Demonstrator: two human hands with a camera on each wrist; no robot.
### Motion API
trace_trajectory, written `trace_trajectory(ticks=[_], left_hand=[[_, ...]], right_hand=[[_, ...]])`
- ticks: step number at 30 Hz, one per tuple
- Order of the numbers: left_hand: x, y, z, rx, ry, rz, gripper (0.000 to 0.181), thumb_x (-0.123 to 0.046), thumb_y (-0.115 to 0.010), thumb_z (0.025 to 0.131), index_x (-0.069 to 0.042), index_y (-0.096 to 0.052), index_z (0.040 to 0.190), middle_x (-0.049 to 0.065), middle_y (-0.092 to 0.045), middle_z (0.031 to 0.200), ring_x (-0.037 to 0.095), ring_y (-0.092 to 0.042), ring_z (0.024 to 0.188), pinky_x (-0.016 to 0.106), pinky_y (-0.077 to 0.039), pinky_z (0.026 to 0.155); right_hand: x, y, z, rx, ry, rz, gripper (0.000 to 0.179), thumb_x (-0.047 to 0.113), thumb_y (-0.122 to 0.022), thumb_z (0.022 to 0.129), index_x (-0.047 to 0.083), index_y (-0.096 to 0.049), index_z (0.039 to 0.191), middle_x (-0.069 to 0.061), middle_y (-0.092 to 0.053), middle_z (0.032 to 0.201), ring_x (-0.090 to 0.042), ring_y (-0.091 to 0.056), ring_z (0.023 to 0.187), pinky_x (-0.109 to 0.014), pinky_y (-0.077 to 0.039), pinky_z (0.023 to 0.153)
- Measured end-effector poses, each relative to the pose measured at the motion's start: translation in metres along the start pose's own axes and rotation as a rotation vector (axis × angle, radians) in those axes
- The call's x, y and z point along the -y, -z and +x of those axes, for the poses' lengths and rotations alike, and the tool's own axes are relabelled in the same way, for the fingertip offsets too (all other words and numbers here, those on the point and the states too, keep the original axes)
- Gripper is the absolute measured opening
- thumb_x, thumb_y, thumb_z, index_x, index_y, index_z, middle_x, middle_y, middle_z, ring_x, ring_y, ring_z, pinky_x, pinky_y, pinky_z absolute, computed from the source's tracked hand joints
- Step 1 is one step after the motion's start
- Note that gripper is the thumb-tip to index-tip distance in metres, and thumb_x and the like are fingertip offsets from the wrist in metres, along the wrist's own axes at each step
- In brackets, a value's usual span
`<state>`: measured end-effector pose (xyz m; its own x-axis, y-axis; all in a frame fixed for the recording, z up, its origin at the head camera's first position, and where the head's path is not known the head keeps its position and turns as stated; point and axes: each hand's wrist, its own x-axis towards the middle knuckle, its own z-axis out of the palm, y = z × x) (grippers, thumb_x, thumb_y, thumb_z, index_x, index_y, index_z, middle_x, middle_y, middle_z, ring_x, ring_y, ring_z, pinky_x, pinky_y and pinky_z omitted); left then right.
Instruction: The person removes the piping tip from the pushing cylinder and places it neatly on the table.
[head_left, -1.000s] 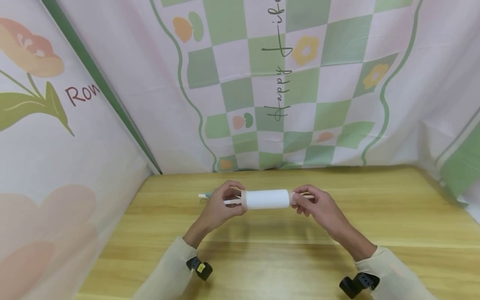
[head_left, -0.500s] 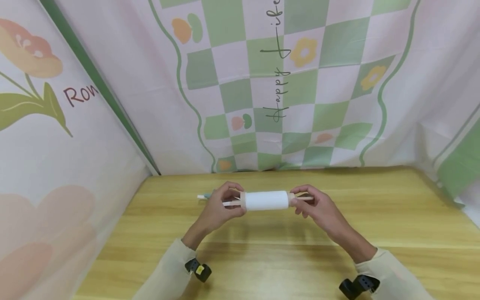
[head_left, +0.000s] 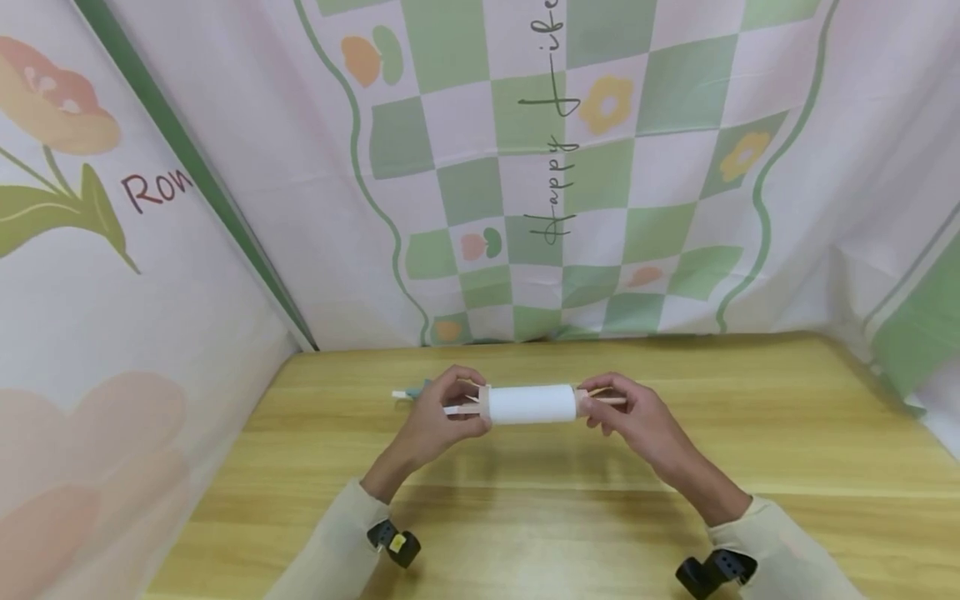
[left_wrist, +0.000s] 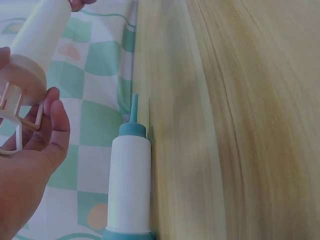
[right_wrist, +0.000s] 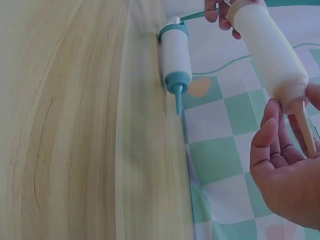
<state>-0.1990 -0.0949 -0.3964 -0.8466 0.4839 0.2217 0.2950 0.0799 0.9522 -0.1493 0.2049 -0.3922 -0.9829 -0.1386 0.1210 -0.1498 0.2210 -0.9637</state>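
Observation:
Both hands hold a white icing syringe with beige ends (head_left: 532, 404) level above the table. My left hand (head_left: 431, 429) grips its beige collar at the plunger end, thumb below and fingers above. A white plunger handle (left_wrist: 19, 137) and beige side loops stick out there in the left wrist view. At the other end my right hand (head_left: 645, 421) pinches the beige cap, and the long beige nozzle (right_wrist: 305, 130) points into that palm in the right wrist view. Beyond the left hand lies a second white syringe with teal ends (left_wrist: 129, 185), mostly hidden in the head view.
The wooden table (head_left: 525, 533) runs back to a green-and-white checkered curtain (head_left: 536, 200). A flower-printed cloth (head_left: 82, 275) hangs along the left side. Each wrist wears a small black camera strapped over a cream sleeve (head_left: 333, 533).
Hands and syringe have sunk very slightly in the head view. Both grips stay the same.

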Motion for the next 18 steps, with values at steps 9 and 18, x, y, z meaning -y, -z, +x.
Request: trace_trajectory(ticks=[9, 18], left_hand=[[0.0034, -0.0027, 0.0017, 0.004, 0.002, -0.011, 0.044, 0.000, -0.076, 0.082, -0.006, -0.056, 0.121, 0.021, -0.064, 0.117, 0.032, -0.063, 0.105, 0.041, -0.057, 0.085], [0.0022, -0.0011, -0.0009, 0.008, 0.022, 0.000, 0.044, -0.002, -0.077, 0.082, -0.007, -0.056, 0.120, 0.024, -0.062, 0.119, 0.031, -0.062, 0.104, 0.042, -0.056, 0.086]], right_hand=[[-0.0019, 0.0045, -0.0017, 0.017, 0.038, 0.001, 0.035, 0.017, -0.064, 0.100, -0.003, -0.056, 0.128, -0.019, -0.067, 0.115, -0.021, -0.068, 0.090, -0.032, -0.055, 0.071], [0.0002, 0.0012, 0.0003, 0.008, -0.055, 0.024, 0.037, 0.027, -0.058, 0.103, -0.007, -0.059, 0.118, -0.016, -0.069, 0.090, -0.023, -0.065, 0.075, -0.031, -0.055, 0.064]])
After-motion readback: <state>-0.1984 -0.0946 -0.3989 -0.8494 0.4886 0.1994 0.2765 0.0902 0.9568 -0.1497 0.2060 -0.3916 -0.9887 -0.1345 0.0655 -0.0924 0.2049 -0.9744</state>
